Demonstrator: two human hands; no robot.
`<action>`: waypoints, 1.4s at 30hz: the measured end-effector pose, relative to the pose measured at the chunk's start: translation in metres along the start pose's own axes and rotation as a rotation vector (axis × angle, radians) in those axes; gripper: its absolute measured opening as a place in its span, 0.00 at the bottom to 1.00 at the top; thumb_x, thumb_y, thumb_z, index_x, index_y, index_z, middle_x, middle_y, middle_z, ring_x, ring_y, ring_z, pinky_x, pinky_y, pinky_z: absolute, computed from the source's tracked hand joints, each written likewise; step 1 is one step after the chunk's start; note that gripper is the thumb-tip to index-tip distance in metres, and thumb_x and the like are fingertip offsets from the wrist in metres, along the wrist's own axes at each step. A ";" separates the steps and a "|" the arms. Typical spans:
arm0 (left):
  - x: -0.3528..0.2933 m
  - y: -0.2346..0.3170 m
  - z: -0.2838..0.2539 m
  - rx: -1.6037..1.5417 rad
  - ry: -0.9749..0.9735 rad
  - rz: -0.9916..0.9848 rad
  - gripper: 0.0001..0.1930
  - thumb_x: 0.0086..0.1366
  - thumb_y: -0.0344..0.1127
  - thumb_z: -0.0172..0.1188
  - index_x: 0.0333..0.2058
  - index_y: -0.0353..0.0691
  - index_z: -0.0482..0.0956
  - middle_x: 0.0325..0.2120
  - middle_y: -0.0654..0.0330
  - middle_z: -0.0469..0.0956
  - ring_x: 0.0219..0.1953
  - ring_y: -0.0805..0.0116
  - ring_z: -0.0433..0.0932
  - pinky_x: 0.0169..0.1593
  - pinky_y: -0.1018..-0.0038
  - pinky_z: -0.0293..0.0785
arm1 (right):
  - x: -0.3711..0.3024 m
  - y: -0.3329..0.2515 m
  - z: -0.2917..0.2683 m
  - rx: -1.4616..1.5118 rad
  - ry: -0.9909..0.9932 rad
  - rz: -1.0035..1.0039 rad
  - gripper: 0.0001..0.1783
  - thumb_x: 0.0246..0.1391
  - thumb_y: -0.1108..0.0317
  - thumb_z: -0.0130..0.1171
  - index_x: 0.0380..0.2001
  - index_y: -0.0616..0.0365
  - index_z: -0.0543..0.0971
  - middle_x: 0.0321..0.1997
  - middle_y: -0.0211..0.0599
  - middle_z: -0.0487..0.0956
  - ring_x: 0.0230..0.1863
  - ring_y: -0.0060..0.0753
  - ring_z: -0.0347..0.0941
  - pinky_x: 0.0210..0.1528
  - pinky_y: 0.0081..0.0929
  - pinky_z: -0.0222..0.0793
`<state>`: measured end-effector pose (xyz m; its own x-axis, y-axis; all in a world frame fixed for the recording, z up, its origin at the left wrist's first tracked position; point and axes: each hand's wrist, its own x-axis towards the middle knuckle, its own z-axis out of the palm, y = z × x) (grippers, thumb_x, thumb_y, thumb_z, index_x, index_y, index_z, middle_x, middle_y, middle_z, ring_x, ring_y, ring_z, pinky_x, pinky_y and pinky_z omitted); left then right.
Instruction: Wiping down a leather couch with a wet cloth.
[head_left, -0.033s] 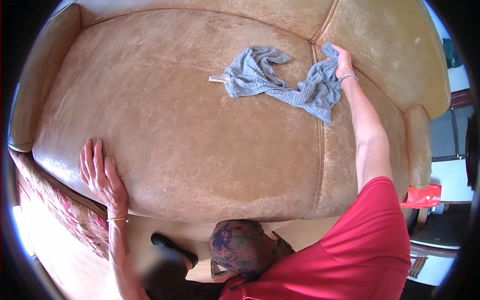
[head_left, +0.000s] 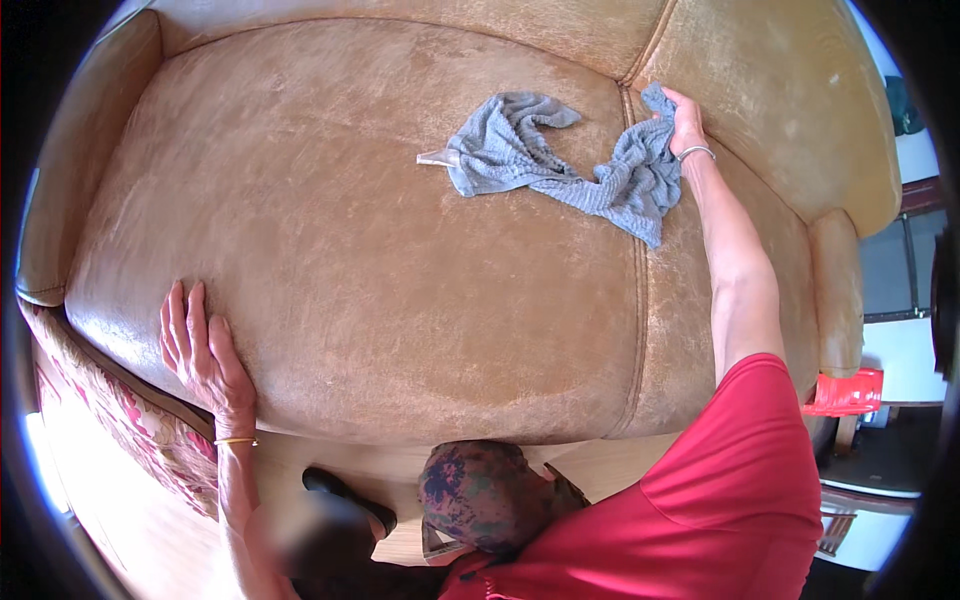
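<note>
A blue-grey cloth [head_left: 625, 185] lies crumpled across the tan sofa seat [head_left: 400, 270], with a pale tag at its left end. At the far right, by the seam near the backrest, my right hand [head_left: 685, 122] is closed around one end of the cloth; its fingers are partly hidden by the fabric. My left hand [head_left: 205, 350] rests flat on the front left part of the seat, fingers stretched out, holding nothing.
The sofa's backrest [head_left: 780, 100] rises at the far side, and an armrest [head_left: 95, 160] bounds the left. Patterned fabric [head_left: 130, 410] hangs at the lower left. A black shoe [head_left: 350, 500] stands on the light floor. A red plastic object [head_left: 845, 393] is off to the right.
</note>
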<state>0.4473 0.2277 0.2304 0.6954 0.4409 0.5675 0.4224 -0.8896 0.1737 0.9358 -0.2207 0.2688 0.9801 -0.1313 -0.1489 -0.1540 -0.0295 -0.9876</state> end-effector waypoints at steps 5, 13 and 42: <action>0.005 0.006 -0.003 -0.035 -0.003 0.012 0.20 0.60 0.34 0.45 0.50 0.36 0.74 0.56 0.52 0.67 0.61 0.54 0.60 0.64 0.61 0.47 | 0.007 -0.001 -0.006 0.003 -0.032 0.019 0.11 0.50 0.60 0.56 0.27 0.56 0.80 0.26 0.32 0.78 0.23 0.29 0.68 0.28 0.27 0.65; 0.001 -0.001 0.000 -0.043 -0.019 -0.010 0.21 0.61 0.34 0.44 0.52 0.36 0.72 0.57 0.52 0.66 0.61 0.55 0.59 0.64 0.61 0.46 | -0.003 -0.001 0.021 -0.779 0.115 -0.324 0.16 0.47 0.57 0.54 0.33 0.54 0.82 0.35 0.47 0.79 0.38 0.46 0.73 0.42 0.35 0.68; 0.003 0.002 -0.001 -0.019 -0.006 0.014 0.20 0.60 0.34 0.45 0.50 0.36 0.74 0.55 0.51 0.67 0.60 0.53 0.61 0.64 0.60 0.48 | -0.002 0.022 0.028 -1.445 -0.006 -0.927 0.17 0.48 0.55 0.46 0.27 0.51 0.81 0.30 0.48 0.79 0.35 0.54 0.75 0.37 0.49 0.70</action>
<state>0.4495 0.2270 0.2327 0.7048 0.4292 0.5648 0.4017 -0.8977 0.1809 0.9337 -0.1931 0.2461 0.8003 0.4473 0.3993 0.4452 -0.8894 0.1039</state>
